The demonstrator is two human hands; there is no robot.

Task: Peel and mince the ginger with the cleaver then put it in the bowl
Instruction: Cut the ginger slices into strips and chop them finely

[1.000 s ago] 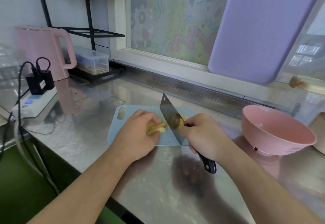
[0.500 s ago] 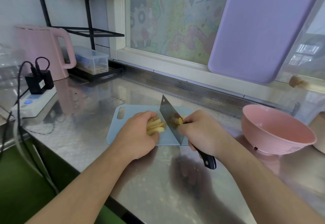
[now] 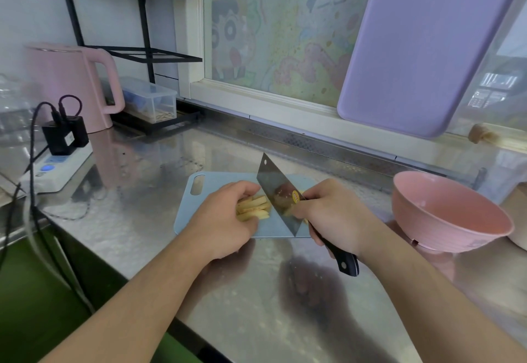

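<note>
While the right hand (image 3: pixel 333 217) wraps its grip round the black handle of the cleaver (image 3: pixel 278 194), the blade stands on edge on the blue cutting board (image 3: pixel 216 180), its heel down near the board's near edge and its far corner tipped up and away toward the window. Just left of the blade, the left hand (image 3: pixel 225 220) holds its curled grip over the ginger (image 3: pixel 253 208), fingertips pressing the pale strips down. Compared with a second ago, more of the ginger shows past the fingers, fanned into several separate strips, and the left hand has drawn slightly back from the blade. These strips lie with their long axes running left to right, cut ends pointing at the cleaver's flat. A few small bits cling to the blade face beside a yellow sticker. Well to the right on the steel desk (image 3: pixel 171 163) sits the pink bowl (image 3: pixel 445 214), apart from the board.
</note>
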